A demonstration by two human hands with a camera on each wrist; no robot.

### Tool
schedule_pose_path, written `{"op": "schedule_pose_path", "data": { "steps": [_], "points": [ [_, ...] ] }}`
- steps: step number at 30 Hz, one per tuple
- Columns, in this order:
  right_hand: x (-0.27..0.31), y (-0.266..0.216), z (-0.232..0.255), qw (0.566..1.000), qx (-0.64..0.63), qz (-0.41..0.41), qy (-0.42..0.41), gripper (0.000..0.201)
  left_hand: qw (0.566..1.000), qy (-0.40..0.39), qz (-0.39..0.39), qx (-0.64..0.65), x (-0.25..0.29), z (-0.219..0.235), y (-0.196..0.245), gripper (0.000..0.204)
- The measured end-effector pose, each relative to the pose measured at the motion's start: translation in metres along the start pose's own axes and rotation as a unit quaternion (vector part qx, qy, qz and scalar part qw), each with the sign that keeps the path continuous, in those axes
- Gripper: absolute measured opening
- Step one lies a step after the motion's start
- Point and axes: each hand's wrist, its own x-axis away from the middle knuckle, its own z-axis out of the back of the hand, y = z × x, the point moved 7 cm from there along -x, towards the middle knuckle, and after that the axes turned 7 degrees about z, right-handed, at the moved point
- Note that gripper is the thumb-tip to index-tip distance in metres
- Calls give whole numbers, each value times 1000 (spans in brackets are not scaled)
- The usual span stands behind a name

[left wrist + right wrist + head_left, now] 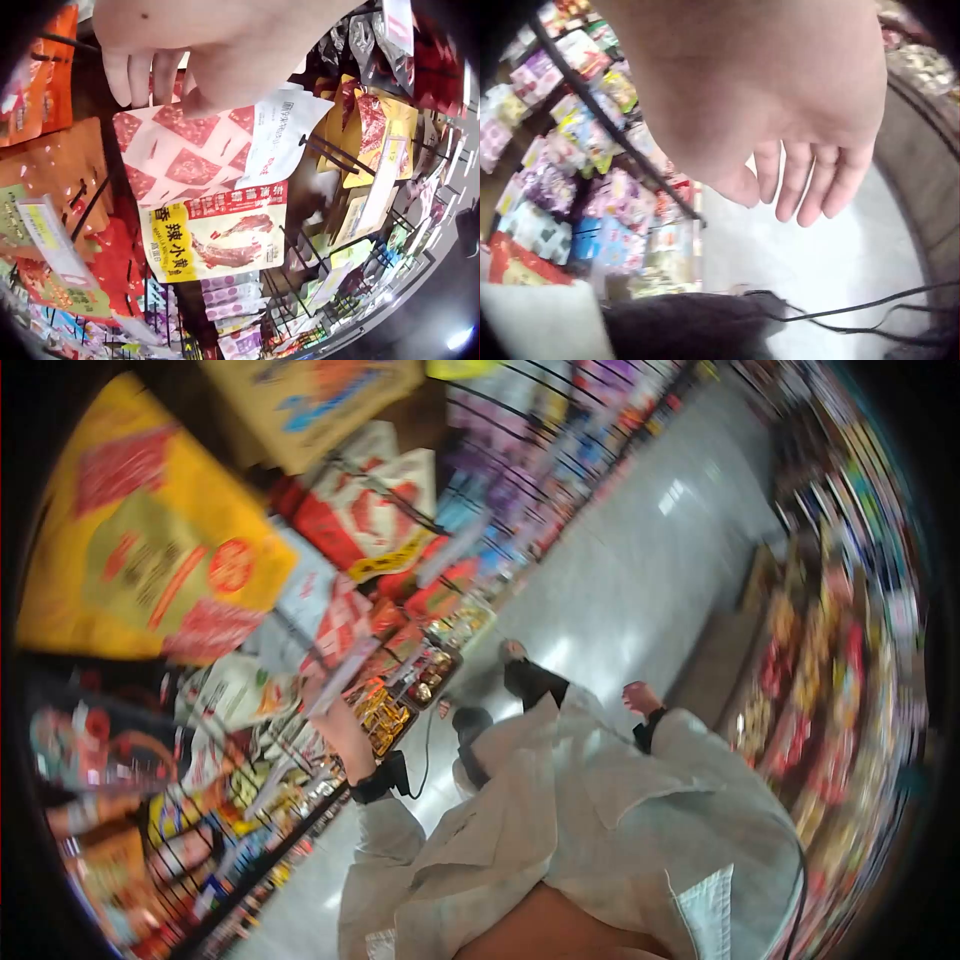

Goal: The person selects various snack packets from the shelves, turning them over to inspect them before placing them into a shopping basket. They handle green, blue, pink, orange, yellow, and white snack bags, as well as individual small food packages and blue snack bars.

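Observation:
In the left wrist view, the left hand (225, 52) reaches over a pink-and-white packet with a meat pattern (187, 146), its fairly straight fingers at the packet's top edge. Whether the thumb presses on it cannot be told. Below that packet shows a yellow, red and white one (217, 240). The head view has the left hand (343, 735) blurred among the hanging packets. Away from the goods, the right hand (640, 698) hangs over the floor; in the right wrist view this hand (772, 97) has loose, slightly spread fingers and holds nothing.
A large yellow packet (150, 550) hangs at the upper left. Trays of wrapped sweets (380, 718) line the rack's lower edge. Across the grey aisle floor (640, 560) stands another goods display (820, 690). Black cables (840, 309) cross the right wrist view.

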Motion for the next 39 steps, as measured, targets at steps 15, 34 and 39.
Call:
{"op": "schedule_pose_path", "data": {
  "steps": [15, 34, 39],
  "points": [
    [133, 139, -80, 964, 191, 185, 18, 25, 969, -209, 42, -128, 119, -128, -27, 15],
    [215, 357, 23, 831, -372, -131, 393, 24, 589, -754, -181, -229, 531, -596, -14, 12],
    [240, 381, -67, 712, -447, -230, 491, 20, 426, -854, -206, -216, 603, -666, -69, 12]
  ]
}}
